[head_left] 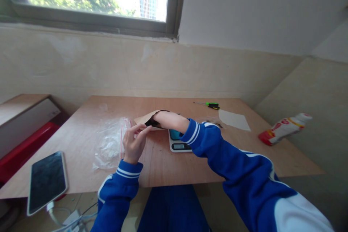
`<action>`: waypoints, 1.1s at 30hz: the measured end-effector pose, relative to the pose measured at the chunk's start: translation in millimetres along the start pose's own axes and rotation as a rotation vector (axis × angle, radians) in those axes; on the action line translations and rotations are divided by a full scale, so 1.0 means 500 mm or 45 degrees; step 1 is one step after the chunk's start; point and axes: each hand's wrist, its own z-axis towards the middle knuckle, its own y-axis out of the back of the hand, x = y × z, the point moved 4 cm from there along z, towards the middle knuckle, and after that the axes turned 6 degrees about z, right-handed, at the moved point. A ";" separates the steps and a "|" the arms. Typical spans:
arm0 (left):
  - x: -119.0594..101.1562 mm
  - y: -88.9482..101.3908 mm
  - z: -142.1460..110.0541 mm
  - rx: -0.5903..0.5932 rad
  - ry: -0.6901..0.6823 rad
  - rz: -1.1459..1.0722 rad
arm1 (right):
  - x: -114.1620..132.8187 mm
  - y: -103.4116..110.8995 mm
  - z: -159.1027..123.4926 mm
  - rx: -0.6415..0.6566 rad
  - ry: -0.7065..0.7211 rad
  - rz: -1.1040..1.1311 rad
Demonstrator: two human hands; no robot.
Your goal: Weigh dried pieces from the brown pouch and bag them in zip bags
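Brown bag, midway between the table's far and near edges! Left hand pinches its rim; right hand's inside, fingers hidden, can't tell; one hard tug could tear it.

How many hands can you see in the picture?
1: the bare left hand, pinching the near rim of the open brown paper bag. The right hand seems hidden inside that bag; its forearm, in a blue sleeve with white stripes, reaches in.
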 end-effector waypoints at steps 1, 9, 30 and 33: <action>0.001 0.000 0.000 0.001 0.007 -0.002 | 0.002 0.003 -0.008 -0.018 -0.011 -0.031; 0.003 0.003 0.010 -0.023 0.031 0.042 | 0.024 0.049 -0.064 -0.120 0.013 -0.090; 0.018 -0.004 0.040 -0.034 0.163 0.087 | -0.186 -0.110 -0.185 -0.463 -0.272 0.143; 0.018 -0.002 0.040 -0.027 0.147 0.076 | -0.177 -0.121 -0.178 -0.383 -0.310 -0.079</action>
